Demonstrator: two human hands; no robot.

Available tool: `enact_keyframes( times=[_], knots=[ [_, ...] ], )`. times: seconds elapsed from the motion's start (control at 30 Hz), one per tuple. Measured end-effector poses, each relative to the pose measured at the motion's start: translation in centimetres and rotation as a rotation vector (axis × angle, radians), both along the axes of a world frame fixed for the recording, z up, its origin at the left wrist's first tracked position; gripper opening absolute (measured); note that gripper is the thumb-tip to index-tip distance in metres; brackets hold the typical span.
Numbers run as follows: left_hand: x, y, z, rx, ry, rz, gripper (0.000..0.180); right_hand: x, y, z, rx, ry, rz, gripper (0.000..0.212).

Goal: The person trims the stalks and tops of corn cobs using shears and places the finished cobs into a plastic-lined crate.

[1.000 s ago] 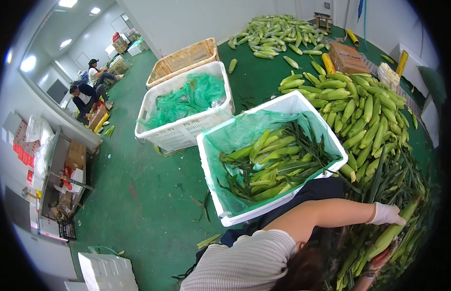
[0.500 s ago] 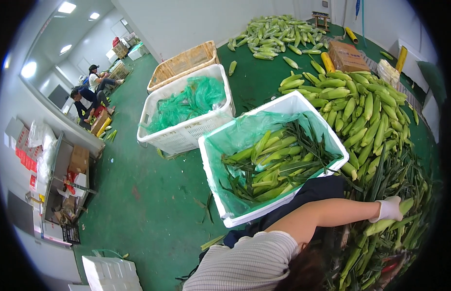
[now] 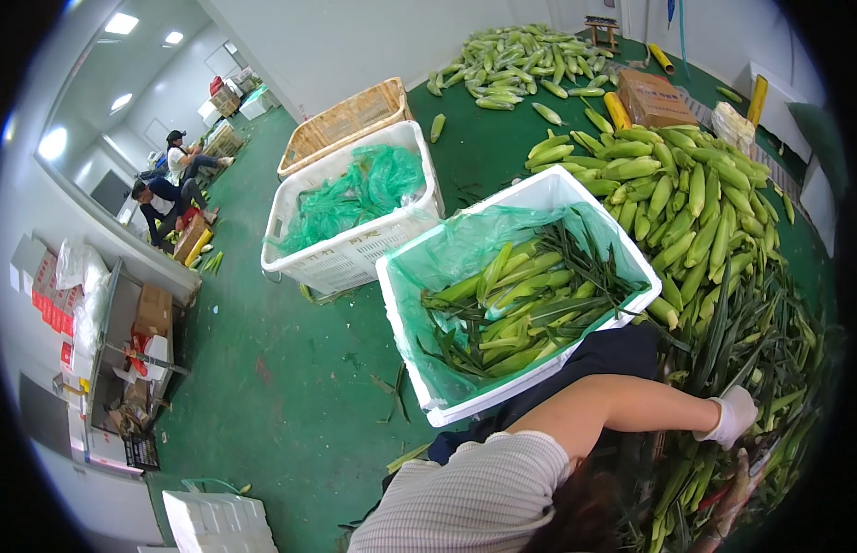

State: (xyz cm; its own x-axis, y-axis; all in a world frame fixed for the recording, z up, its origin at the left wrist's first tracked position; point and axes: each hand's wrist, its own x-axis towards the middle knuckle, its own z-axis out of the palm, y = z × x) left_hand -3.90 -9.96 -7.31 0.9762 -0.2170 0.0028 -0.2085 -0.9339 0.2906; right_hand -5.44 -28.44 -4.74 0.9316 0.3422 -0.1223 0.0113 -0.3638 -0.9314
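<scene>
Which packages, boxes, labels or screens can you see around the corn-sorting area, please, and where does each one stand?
Brown cardboard box: far right on the green floor, behind the corn pile; rectangular, closed.
Small brown cardboard box: left, on the cluttered grey metal shelf; squarish.
Red-and-white cartons: stacked at the far left edge; small, blocky.
White corrugated box: bottom left on the floor; ribbed.
No screens visible.

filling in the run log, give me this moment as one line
left hand: white glove, on pile of green corn cobs | right hand: bottom edge, unclear | white plastic crate with green liner: part-filled with corn
</scene>
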Motion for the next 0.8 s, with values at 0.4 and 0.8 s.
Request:
enact_keyframes(
  times=[0.4, 0.8],
  knots=[
    [-2.8, 3.3, 1.3, -0.124, 0.061, 0.073, 0.062, 6.1, -8.3, -7.3, -0.022, -0.188, -0.198, 0.063],
    [-3.3, 8.2, 3.6, -0.234, -0.267, 0.091, 0.042, -6.4, 3.2, 3.3, -0.562, 0.087, 0.134, 0.089]
  ],
)
